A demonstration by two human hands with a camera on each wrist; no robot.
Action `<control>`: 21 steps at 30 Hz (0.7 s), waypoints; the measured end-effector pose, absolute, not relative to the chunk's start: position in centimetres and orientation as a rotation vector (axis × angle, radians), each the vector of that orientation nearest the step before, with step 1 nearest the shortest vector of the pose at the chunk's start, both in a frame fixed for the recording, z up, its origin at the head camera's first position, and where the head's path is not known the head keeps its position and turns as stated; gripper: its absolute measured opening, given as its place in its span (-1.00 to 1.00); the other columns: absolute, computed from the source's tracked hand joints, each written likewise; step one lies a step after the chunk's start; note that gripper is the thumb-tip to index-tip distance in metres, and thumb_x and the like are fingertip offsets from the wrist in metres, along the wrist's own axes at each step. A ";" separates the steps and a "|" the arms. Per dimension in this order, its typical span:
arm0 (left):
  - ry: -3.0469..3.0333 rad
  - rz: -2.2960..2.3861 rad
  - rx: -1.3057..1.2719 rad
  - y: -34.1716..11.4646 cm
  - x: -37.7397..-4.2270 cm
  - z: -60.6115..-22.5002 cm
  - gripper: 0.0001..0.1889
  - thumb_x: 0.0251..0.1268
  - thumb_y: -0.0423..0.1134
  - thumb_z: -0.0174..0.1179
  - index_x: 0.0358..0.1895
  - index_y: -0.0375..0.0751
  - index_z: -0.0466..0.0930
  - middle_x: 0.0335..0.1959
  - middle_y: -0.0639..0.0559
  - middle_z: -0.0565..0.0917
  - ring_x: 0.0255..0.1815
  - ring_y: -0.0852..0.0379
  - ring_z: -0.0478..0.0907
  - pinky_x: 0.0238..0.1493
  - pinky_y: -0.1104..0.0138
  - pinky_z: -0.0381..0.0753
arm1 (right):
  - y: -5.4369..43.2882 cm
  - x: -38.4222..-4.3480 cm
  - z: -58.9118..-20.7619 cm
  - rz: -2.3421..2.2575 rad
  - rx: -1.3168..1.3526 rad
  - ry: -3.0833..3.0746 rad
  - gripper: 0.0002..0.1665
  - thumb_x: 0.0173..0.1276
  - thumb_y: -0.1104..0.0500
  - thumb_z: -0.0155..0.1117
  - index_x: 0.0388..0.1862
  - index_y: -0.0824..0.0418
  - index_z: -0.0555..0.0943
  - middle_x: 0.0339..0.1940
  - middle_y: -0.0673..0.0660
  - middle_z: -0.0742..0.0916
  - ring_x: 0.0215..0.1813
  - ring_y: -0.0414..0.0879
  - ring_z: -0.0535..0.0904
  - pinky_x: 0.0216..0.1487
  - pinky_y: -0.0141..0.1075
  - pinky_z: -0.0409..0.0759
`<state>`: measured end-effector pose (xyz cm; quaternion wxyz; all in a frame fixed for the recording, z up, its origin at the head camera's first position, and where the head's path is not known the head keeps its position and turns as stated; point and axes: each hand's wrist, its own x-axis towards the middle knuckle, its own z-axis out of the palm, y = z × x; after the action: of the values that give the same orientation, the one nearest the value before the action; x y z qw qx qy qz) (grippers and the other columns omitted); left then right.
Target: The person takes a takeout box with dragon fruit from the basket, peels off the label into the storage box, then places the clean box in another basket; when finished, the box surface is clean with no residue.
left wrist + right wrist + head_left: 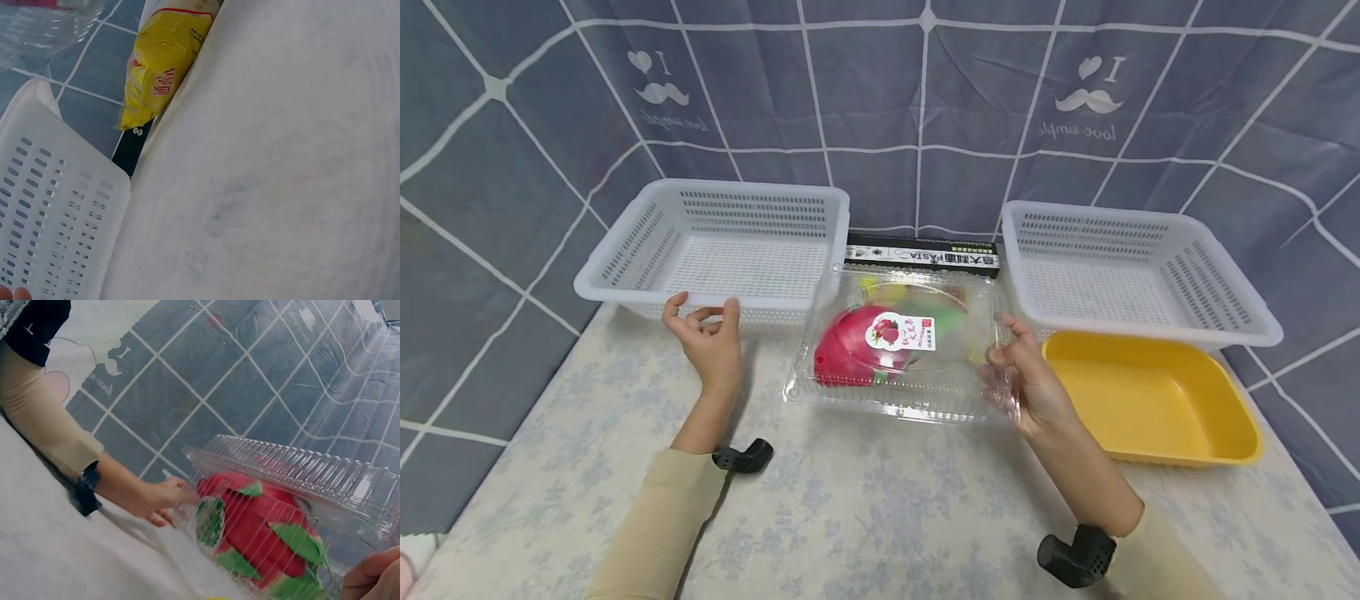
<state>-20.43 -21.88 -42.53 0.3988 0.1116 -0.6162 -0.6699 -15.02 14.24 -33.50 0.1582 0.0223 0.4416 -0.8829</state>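
So the clear plastic box (902, 392) is pinched at its right end by the right hand (1037, 379), thumb and fingers closed on the edge. It's held between the two white baskets, apparently lifted off the tablecloth (865, 508), with the label (901, 332) facing up toward the head camera. An end grip probably gets picked so the thin lid isn't squashed and the middle isn't covered. Inside, a red fruit-like thing with green leafy bits (262, 525) is seen bunched toward the left end, so more weight is likely felt on the unsupported side.

The left hand (707, 337) isn't seen gripping anything: fingers loosely bent, moderately spread, right by the front rim of the left basket (737, 271). Whether the rim is actually touched can't be told.

The black pasta box (925, 257) is tucked at the back between that one and the right basket (1090, 287), and a yellow tub (1150, 404) is parked in front of the latter, presumably so everything's within reach. A yellow packet (164, 65) is caught by the left wrist view too.
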 end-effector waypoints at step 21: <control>-1.553 -1.712 0.272 -22.1 -20.6 -42.7 -0.44 0.29 -0.25 0.26 0.23 -0.10 0.13 -0.26 0.01 0.43 -0.61 0.23 0.32 -0.48 0.45 0.35 | 17.1 -12.6 -38.8 -2.483 -0.187 1.144 -0.40 0.21 0.48 -0.14 0.17 0.01 0.21 -0.54 -0.07 0.53 -0.58 -0.31 0.38 -0.68 -0.60 0.37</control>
<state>-20.55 -22.08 -42.74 0.3961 0.1073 -0.6127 -0.6754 -12.57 17.06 -38.77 0.1992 -0.0668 0.4090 -0.8880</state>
